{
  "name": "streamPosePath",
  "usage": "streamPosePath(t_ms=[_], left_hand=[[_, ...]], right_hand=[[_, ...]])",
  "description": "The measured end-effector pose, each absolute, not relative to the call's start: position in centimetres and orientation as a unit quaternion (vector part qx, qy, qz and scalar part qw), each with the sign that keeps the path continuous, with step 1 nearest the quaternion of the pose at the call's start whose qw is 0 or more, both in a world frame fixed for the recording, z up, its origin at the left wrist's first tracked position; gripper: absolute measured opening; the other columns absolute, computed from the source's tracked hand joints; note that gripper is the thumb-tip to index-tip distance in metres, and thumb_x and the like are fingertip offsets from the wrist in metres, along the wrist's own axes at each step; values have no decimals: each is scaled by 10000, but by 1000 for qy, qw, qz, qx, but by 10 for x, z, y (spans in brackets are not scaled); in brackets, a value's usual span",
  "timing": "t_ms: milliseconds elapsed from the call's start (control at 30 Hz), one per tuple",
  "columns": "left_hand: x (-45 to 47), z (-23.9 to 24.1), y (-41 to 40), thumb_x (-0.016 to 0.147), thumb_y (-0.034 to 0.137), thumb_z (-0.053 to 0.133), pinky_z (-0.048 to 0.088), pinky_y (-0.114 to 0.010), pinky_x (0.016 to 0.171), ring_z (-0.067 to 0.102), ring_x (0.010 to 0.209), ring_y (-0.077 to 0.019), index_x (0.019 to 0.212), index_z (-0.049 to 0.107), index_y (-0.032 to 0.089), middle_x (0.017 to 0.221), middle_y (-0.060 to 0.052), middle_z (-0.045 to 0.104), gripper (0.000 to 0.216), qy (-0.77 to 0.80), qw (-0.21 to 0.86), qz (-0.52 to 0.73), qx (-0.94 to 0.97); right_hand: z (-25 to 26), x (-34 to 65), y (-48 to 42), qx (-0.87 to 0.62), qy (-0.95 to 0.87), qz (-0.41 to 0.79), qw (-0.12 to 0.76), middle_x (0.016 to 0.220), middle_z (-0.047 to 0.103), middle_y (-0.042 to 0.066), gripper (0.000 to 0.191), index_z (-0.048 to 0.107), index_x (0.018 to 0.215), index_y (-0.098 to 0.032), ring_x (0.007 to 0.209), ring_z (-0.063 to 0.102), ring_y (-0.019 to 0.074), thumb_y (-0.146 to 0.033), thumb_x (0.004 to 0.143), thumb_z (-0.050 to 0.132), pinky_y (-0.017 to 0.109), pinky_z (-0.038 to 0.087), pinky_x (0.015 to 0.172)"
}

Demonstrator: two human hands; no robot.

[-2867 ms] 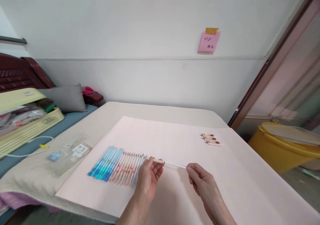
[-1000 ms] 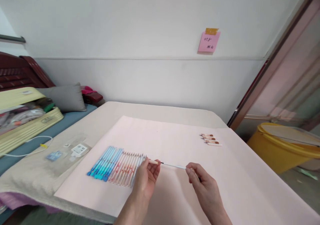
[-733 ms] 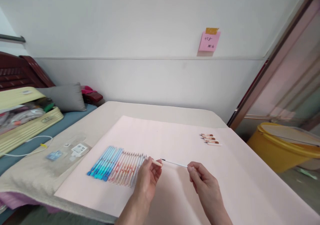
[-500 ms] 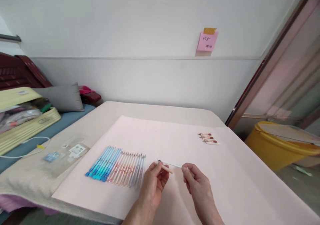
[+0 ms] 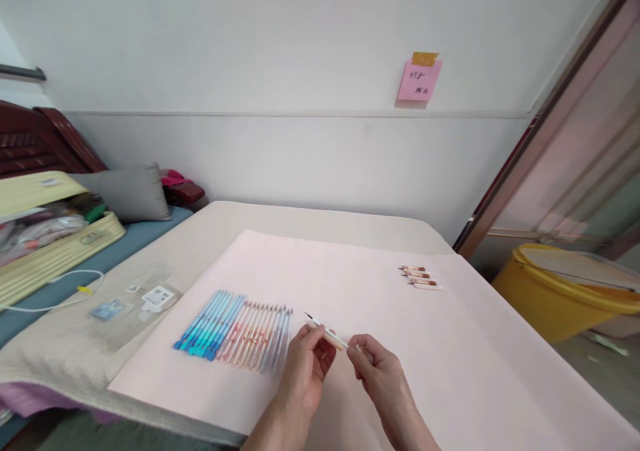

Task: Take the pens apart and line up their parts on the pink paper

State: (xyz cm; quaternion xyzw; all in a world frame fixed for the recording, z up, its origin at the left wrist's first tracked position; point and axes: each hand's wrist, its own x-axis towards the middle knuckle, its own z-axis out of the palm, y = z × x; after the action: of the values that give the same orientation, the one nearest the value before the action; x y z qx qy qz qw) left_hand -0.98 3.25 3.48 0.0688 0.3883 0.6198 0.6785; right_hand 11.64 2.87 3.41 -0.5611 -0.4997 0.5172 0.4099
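Observation:
My left hand [image 5: 304,365] is closed in a pinch on a small beige pen cap [image 5: 334,339]. My right hand [image 5: 379,373] pinches the back end of a thin white pen [image 5: 320,327], whose dark tip points up and to the left. The two hands are close together, with cap and pen crossing between them. Just left of my left hand, a row of several blue, pink and grey pens [image 5: 235,331] lies side by side on a large pink paper sheet [image 5: 350,271]. Several small caps [image 5: 420,277] lie in a short stack at the sheet's far right.
The sheet covers a beige-clothed table [image 5: 280,216] against a white wall with a pink sticky note [image 5: 419,81]. A clear bag with labels [image 5: 135,299] lies at the left. An open yellow case [image 5: 55,244] and grey cushion [image 5: 133,194] sit further left. A yellow bin [image 5: 565,291] stands right.
The cap has come off the pen's tip into my left hand. My right hand has swung the bare pen left and nearer, so the hands now almost touch.

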Motion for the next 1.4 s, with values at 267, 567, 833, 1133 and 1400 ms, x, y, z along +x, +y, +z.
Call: streamPosePath(t_ms=[267, 567, 833, 1133, 1400], left_hand=[[-9, 38, 31, 657, 196, 680, 471, -191, 589, 580, 659, -95, 736, 546, 154, 751, -35, 607, 161, 397, 683, 607, 85], [-9, 33, 31, 662, 163, 617, 439, -191, 560, 538, 602, -85, 682, 530, 148, 695, -28, 592, 90, 424, 683, 584, 112], [12, 31, 19, 641, 173, 584, 422, -208, 577, 552, 601, -100, 736, 563, 150, 689, -28, 604, 100, 420, 747, 490, 158], [20, 21, 13, 617, 196, 589, 403, -227, 599, 544, 599, -108, 746, 568, 166, 663, -8, 591, 134, 433, 753, 467, 166], [16, 26, 11, 636, 219, 617, 428, -255, 626, 558, 627, -124, 774, 598, 155, 704, -32, 604, 153, 424, 753, 472, 173]], right_hand=[[33, 118, 28, -570, -543, 476, 391, 450, 371, -77, 136, 548, 676, -208, 454, 307, 81, -308, 762, 514, 210, 242, 451], [46, 129, 34, -520, -426, 611, 417, 523, 473, -59, 190, 626, 768, -175, 343, 208, 26, -352, 717, 577, 202, 109, 355], [26, 129, 36, -457, -185, 729, 475, 712, 637, 55, 146, 668, 729, -124, 660, 580, 153, -240, 641, 675, 245, 477, 596], [31, 117, 29, -426, -233, 749, 450, 749, 675, 83, 273, 676, 875, -99, 723, 605, 190, -254, 650, 663, 253, 460, 617], [32, 117, 28, -418, -263, 758, 426, 767, 676, 65, 286, 673, 866, -123, 721, 592, 162, -313, 653, 672, 222, 431, 610]])
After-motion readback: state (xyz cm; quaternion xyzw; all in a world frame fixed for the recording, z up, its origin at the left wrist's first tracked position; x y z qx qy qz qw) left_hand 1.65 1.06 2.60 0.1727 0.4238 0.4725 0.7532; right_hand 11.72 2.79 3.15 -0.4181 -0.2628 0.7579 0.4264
